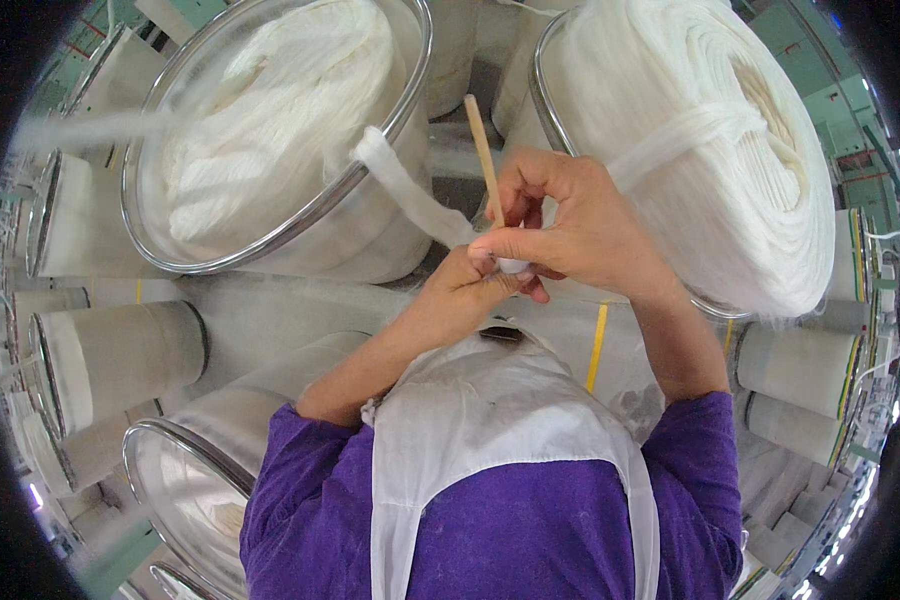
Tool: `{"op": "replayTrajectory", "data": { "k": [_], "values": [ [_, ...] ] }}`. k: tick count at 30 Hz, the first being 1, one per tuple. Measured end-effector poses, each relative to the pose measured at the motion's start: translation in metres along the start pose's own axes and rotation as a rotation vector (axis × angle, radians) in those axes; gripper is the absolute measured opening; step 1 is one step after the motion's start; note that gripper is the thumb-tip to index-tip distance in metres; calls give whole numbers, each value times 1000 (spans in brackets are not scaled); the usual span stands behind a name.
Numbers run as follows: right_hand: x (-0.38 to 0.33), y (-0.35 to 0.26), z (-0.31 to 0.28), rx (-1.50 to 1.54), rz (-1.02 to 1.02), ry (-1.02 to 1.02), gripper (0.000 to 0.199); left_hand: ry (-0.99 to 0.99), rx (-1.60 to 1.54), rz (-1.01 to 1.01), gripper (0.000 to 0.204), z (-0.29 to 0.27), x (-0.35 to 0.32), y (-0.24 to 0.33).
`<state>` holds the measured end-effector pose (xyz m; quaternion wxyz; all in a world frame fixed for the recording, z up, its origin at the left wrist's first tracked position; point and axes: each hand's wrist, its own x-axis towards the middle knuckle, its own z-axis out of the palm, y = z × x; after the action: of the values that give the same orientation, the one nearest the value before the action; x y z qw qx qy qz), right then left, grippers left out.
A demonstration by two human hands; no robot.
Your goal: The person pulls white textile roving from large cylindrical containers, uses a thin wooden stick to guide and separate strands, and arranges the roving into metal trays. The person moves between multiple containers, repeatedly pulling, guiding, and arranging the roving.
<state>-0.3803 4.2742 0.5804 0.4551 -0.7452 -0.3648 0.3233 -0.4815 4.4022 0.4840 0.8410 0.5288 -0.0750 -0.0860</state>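
Note:
A thin wooden stick (pixel 482 150) rises from between the fingers of my right hand (pixel 570 225), which is closed on it. My left hand (pixel 460 295) meets the right one, its fingers pinched round a white fibre sliver (pixel 410 195). That soft strand runs over the metal rim of the left can (pixel 390 110) and down into my hands. A bit of white fibre shows between the two hands at the stick's lower end. Where the stick ends is hidden by my fingers.
Coiled white sliver (pixel 270 120) lies in the left can. At the right, a tall coil (pixel 710 150) bulges above its can. More cans stand around, including a pale one (pixel 120 360) at left and a clear-walled one (pixel 185 490) at lower left. A yellow line (pixel 597 350) marks the floor.

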Motion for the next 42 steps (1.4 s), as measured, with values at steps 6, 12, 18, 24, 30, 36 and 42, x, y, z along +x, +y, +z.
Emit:
{"op": "replayTrajectory", "data": {
  "k": [6,12,18,24,30,36,42],
  "values": [
    [1,2,2,137,-52,-3,18,-46,11,-38,22,-4,-1,4],
    [0,0,4,244,20,35,13,25,28,-94,22,-3,0,2],
    [4,5,5,233,-59,55,22,41,-11,-174,24,-5,-3,4],
    [12,13,4,193,-51,-11,28,8,37,-43,18,-2,-2,-2],
    [16,20,11,379,-52,21,28,77,68,-177,16,-9,0,-7],
    [18,28,8,106,-190,120,31,225,-31,-92,17,-4,2,-11],
    [20,27,9,219,-116,80,28,234,-92,-162,12,-7,2,-11]
  ]
}}
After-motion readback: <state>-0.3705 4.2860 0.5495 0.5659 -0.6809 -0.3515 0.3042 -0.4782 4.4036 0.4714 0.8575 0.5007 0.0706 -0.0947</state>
